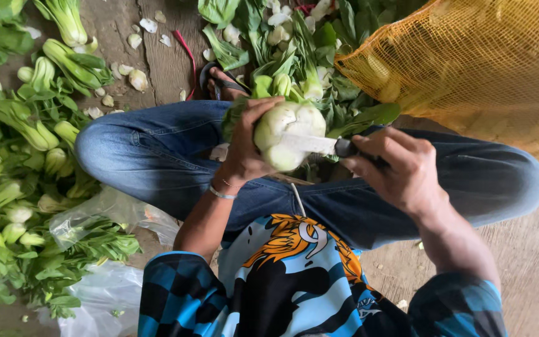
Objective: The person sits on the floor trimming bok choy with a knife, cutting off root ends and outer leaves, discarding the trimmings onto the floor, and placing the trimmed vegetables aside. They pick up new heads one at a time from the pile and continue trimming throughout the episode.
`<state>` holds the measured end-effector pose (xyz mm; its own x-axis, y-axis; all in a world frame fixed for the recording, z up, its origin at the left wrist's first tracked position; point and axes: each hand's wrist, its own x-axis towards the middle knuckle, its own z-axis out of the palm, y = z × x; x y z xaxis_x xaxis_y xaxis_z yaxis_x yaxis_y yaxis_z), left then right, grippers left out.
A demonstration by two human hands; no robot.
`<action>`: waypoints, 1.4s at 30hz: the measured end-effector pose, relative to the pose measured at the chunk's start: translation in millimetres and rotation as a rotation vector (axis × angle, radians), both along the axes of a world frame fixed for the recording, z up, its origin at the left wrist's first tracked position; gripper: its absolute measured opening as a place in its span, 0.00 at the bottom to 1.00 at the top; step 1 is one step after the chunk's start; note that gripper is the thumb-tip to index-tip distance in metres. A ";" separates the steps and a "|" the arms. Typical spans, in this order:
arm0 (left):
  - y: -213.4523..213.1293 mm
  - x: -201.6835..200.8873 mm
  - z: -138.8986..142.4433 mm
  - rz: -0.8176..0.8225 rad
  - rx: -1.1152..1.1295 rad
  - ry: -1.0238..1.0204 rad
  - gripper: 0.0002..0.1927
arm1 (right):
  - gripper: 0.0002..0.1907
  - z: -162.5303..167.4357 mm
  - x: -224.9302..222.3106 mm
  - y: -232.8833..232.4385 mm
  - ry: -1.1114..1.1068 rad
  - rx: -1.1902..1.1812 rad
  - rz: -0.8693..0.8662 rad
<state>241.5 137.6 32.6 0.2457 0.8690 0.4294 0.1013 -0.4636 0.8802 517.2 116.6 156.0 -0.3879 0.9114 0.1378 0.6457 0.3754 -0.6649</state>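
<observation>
Bok choy pile (pixel 20 156) left of the knees, mesh sack (pixel 469 62) right.

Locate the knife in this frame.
In the head view, the knife sits centre frame, gripped by the right hand, its blade flat against the base of the bok choy held by the left hand.

The left hand (pixel 244 146) grips a pale green, round-based bok choy head (pixel 285 134) by its stalk end, leaves pointing away. The right hand (pixel 400 171) holds a dark-handled knife with a pale flat blade (pixel 310 144) laid across the base of the vegetable. Loose green bok choy heads (pixel 26 143) lie on the concrete floor (pixel 531 249) to the left; a yellow mesh sack (pixel 469 62) sits at the upper right.
</observation>
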 end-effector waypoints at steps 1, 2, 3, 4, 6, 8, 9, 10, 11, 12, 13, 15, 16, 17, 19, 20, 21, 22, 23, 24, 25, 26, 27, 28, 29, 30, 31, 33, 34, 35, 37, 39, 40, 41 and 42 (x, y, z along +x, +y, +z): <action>-0.2 4.7 0.1 0.073 0.068 0.031 0.52 | 0.17 -2.2 -7.3 -2.3 0.011 0.031 0.021; -0.3 9.7 -0.6 0.142 0.110 0.052 0.51 | 0.17 -5.5 -15.2 -5.0 0.021 0.062 0.038; -1.6 15.0 -1.5 0.208 0.150 0.073 0.51 | 0.17 -8.2 -20.9 -7.2 0.032 0.090 0.052; -2.8 19.5 -2.8 0.273 0.191 0.094 0.50 | 0.17 -10.7 -25.0 -8.1 0.027 0.094 0.055; -4.8 27.2 -5.6 0.396 0.206 0.078 0.47 | 0.18 -14.0 -32.3 -9.0 0.022 0.103 0.061; -6.9 29.3 -7.3 0.478 0.245 0.086 0.45 | 0.18 -13.6 -36.9 -9.6 0.022 0.109 0.059; -7.6 29.3 -7.7 0.497 0.282 0.098 0.44 | 0.18 -13.0 -38.8 -9.1 0.021 0.116 0.056; -8.1 28.8 -8.0 0.517 0.318 0.109 0.44 | 0.18 -11.9 -39.8 -8.3 0.019 0.124 0.064; -8.6 28.3 -8.2 0.512 0.338 0.123 0.44 | 0.18 -10.8 -40.7 -7.4 0.016 0.132 0.071; -8.7 27.7 -8.4 0.507 0.355 0.135 0.43 | 0.18 -10.0 -41.2 -6.8 0.011 0.138 0.079; -8.8 27.7 -8.9 0.505 0.371 0.150 0.43 | 0.18 -9.8 -41.8 -6.3 0.007 0.143 0.090; -8.9 28.3 -10.4 0.548 0.384 0.132 0.40 | 0.19 -10.7 -44.4 -7.2 0.003 0.154 0.114; -9.1 28.9 -11.5 0.564 0.391 0.121 0.39 | 0.19 -12.0 -46.0 -7.7 0.008 0.159 0.115; -9.7 29.4 -12.7 0.565 0.394 0.119 0.38 | 0.19 -13.1 -47.2 -8.7 0.011 0.163 0.116; -11.6 29.3 -15.0 0.572 0.410 0.114 0.36 | 0.18 -16.0 -47.8 -7.0 0.020 0.183 0.126; -13.4 28.7 -15.9 0.572 0.416 0.128 0.36 | 0.18 -17.1 -46.9 -5.9 0.023 0.191 0.129; -16.0 28.0 -16.4 0.576 0.423 0.141 0.35 | 0.17 -18.6 -45.4 -4.0 0.026 0.200 0.135; -18.1 27.1 -16.9 0.581 0.433 0.156 0.34 | 0.15 -20.4 -41.3 1.0 0.006 0.197 0.043; -21.2 27.0 -17.0 0.554 0.472 0.114 0.32 | 0.14 -22.3 -34.1 7.8 -0.010 0.193 -0.051; -24.1 27.0 -16.8 0.525 0.513 0.070 0.31 | 0.12 -26.4 -22.1 23.3 -0.088 0.190 -0.185; -25.4 28.4 -17.2 0.498 0.555 0.024 0.29 | 0.12 -29.4 -11.2 34.9 -0.166 0.190 -0.317; -26.0 28.6 -17.3 0.514 0.518 0.038 0.31 | 0.12 -33.0 -5.2 35.4 -0.131 0.205 -0.349; -25.3 30.7 -17.7 0.547 0.483 0.056 0.32 | 0.12 -35.6 2.6 34.2 -0.105 0.213 -0.376; -23.9 31.2 -18.0 0.558 0.457 0.063 0.33 | 0.12 -39.2 8.3 33.7 -0.076 0.230 -0.394; -21.2 32.0 -18.3 0.549 0.444 0.058 0.34 | 0.12 -44.0 10.7 32.3 -0.044 0.214 -0.398; -19.0 31.9 -18.4 0.538 0.426 0.058 0.35 | 0.11 -48.6 10.1 26.0 -0.015 0.192 -0.404; -16.0 30.6 -18.4 0.522 0.402 0.054 0.36 | 0.11 -52.7 8.9 19.8 0.018 0.161 -0.409; -11.9 26.4 -18.6 0.485 0.351 0.023 0.37 | 0.11 -61.9 4.8 13.6 0.045 0.101 -0.435; -11.0 24.8 -19.3 0.465 0.319 0.002 0.38 | 0.12 -67.3 2.1 12.5 0.062 0.071 -0.449; -9.9 23.2 -21.0 0.448 0.267 -0.028 0.39 | 0.12 -72.5 -0.4 11.3 0.126 0.051 -0.442; -9.7 24.4 -27.4 0.416 0.153 -0.113 0.41 | 0.14 -82.6 -4.9 11.6 0.249 0.015 -0.429; -10.3 31.9 -38.6 0.392 -0.071 -0.299 0.43 | 0.12 -88.3 -7.0 13.4 0.361 -0.068 -0.405; -10.4 38.0 -44.4 0.385 -0.196 -0.429 0.44 | 0.12 -87.6 -6.5 16.5 0.418 -0.106 -0.377; -10.0 44.8 -51.9 0.373 -0.339 -0.561 0.45 | 0.11 -87.3 -6.8 20.1 0.496 -0.144 -0.437; -9.8 51.1 -58.3 0.361 -0.493 -0.699 0.46 | 0.10 -83.5 -6.0 22.6 0.572 -0.196 -0.489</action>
<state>292.6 127.8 -25.6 -0.2504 0.9663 -0.0602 -0.4611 -0.0644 0.8850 511.3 139.2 72.5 0.1471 0.9890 0.0139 0.2436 -0.0226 -0.9696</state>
